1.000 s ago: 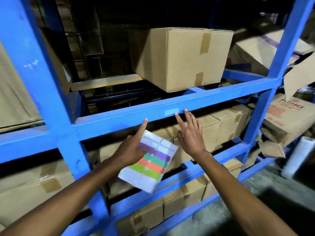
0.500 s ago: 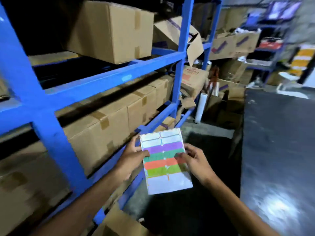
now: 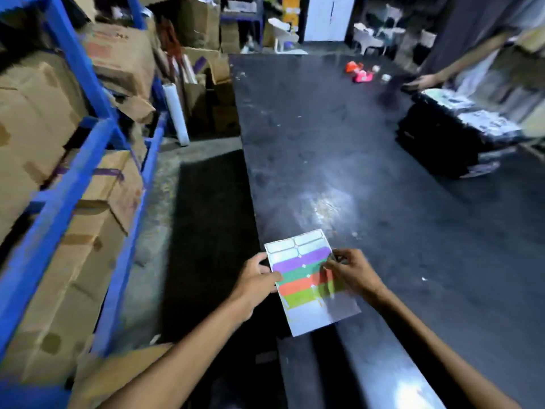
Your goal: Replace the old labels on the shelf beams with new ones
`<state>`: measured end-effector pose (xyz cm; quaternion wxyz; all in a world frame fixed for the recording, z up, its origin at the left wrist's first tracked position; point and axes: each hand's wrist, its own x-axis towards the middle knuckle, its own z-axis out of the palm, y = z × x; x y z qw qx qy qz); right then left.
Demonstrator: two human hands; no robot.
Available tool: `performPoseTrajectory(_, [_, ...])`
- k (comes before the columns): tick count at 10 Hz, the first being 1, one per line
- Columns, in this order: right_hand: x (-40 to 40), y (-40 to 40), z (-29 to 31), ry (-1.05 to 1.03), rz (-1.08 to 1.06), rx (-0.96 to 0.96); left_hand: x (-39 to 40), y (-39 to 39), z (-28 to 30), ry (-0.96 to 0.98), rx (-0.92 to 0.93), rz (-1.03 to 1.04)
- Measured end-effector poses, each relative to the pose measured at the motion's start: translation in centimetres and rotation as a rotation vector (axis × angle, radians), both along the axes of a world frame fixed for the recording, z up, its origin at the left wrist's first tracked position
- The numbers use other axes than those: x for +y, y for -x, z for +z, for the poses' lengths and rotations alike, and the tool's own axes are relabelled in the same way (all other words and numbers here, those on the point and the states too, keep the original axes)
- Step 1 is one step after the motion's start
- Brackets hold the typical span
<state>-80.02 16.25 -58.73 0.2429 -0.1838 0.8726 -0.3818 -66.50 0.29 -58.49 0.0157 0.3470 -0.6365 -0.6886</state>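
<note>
A label sheet [image 3: 306, 278] with purple, green, orange and lime strips and pale labels on top hangs over the edge of a long black table. My left hand [image 3: 256, 280] pinches its left edge. My right hand [image 3: 352, 273] grips its right edge, fingertips on the strips near the purple and orange rows. The blue shelf beams [image 3: 63, 199] run along the left side, away from both hands.
Cardboard boxes [image 3: 38, 119] fill the blue rack on the left. A white film roll [image 3: 176, 113] leans by the rack's end. On the black table [image 3: 339, 137] lie red and pink items [image 3: 358, 72] and a black crate [image 3: 448, 137]; another person's arm [image 3: 448, 69] reaches in at far right.
My view has swung right, from the shelf beam to the black table. My right hand left the beam and took hold of the sheet's right edge; both hands brought the sheet low over the table.
</note>
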Motion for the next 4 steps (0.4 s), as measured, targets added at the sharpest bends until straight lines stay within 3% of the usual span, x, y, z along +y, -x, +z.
performPoseTrajectory(1, [3.4, -0.5, -0.8, -0.193, -0.018, 0.131, 3.2, 1.1, -1.4, 0.023, -0.072, -0.110])
performPoseTrajectory(3, [5.6, -1.9, -2.0, -0.445, -0.053, 0.232, 4.4, 1.4, -1.7, 0.369, -0.221, -0.281])
performPoseTrajectory(4, [5.1, -1.9, -2.1, -0.627, 0.060, 0.405, 3.0, 1.3, -2.0, 0.384, -0.261, -0.269])
